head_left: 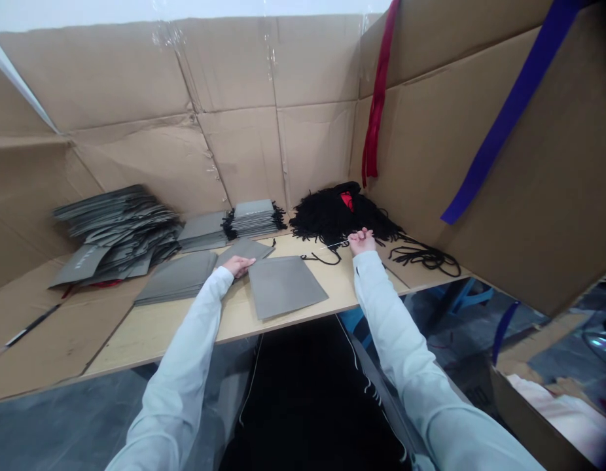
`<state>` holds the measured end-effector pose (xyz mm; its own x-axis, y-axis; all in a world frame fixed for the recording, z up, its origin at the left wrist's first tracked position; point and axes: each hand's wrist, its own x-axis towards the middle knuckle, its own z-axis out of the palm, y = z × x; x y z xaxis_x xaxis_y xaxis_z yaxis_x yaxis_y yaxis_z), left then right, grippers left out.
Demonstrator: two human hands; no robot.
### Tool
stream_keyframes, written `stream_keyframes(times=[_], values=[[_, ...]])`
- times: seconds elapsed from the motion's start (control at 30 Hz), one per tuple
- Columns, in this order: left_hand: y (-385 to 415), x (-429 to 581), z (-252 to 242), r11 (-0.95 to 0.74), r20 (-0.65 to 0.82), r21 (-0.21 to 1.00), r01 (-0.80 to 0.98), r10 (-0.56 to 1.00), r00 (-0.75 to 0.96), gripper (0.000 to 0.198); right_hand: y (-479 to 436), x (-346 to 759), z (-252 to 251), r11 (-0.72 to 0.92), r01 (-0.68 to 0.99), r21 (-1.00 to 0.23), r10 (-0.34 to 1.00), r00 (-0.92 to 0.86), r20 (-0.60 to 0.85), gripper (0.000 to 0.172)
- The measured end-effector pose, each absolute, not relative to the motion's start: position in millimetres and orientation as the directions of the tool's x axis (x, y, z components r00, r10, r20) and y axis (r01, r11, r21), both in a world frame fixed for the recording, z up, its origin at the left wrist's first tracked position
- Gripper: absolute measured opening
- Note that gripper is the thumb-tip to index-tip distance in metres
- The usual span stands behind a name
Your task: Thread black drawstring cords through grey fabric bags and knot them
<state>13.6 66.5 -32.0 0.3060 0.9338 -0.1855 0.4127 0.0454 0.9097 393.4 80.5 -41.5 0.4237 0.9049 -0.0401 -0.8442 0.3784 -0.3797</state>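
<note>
My left hand (239,265) pinches the upper left corner of a flat grey paper bag (287,286), which lies near the table's front edge. Closed fingers of my right hand (362,241) grip a thin metal hook needle (336,245) that points left toward the bag. A loop of black cord (327,260) runs from the bag's upper right corner below the needle; whether the needle is joined to it is too fine to tell. Just behind my right hand sits a big heap of black cords (322,212) with a red band. Another grey bag (247,248) lies partly under my left hand.
Flat grey bags form a low stack (178,278) on the left, with a tall, uneven pile (121,229) beyond. A neat corded stack (254,219) stands at the back. Loose cords (425,255) lie right. A pen (33,325) lies far left. Cardboard walls (239,72) enclose the table.
</note>
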Motion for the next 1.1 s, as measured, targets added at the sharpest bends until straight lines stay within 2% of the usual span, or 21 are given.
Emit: stream_keyframes(times=[0.2, 0.33, 0.43, 0.73, 0.9, 0.97, 1.1], values=[[67.8, 11.4, -33.5, 0.073, -0.200, 0.913, 0.401, 0.938, 0.282, 0.042, 82.4, 410.6, -48.0, 0.483, -0.788, -0.382, 0.830, 0.551, -0.086, 0.037], [66.5, 10.3, -30.5, 0.068, -0.158, 0.959, 0.276, 0.935, 0.318, 0.045, 83.0, 421.7, -52.2, 0.495, -0.792, -0.357, 0.817, 0.564, -0.119, 0.033], [64.7, 10.3, -25.3, 0.111, -0.178, 0.972, 0.206, 0.922, 0.344, 0.047, 84.1, 424.5, -54.4, 0.510, -0.780, -0.363, 0.806, 0.581, -0.115, 0.032], [64.8, 8.1, -22.0, 0.086, -0.151, 0.977, 0.194, 0.923, 0.354, 0.044, 81.3, 426.6, -48.0, 0.605, -0.710, -0.360, 0.761, 0.648, 0.001, 0.033], [68.5, 4.8, -27.4, 0.091, -0.171, 0.966, 0.243, 0.928, 0.331, 0.045, 75.0, 419.4, -37.4, 0.586, -0.749, -0.310, 0.803, 0.588, 0.097, 0.033], [69.6, 3.4, -29.6, 0.075, -0.169, 0.949, 0.305, 0.941, 0.294, 0.043, 73.1, 411.8, -33.5, 0.532, -0.763, -0.367, 0.842, 0.524, 0.131, 0.030], [71.1, 3.2, -31.9, 0.073, -0.179, 0.917, 0.391, 0.954, 0.241, 0.043, 76.1, 396.3, -32.9, 0.367, -0.651, -0.665, 0.903, 0.421, 0.086, 0.025]])
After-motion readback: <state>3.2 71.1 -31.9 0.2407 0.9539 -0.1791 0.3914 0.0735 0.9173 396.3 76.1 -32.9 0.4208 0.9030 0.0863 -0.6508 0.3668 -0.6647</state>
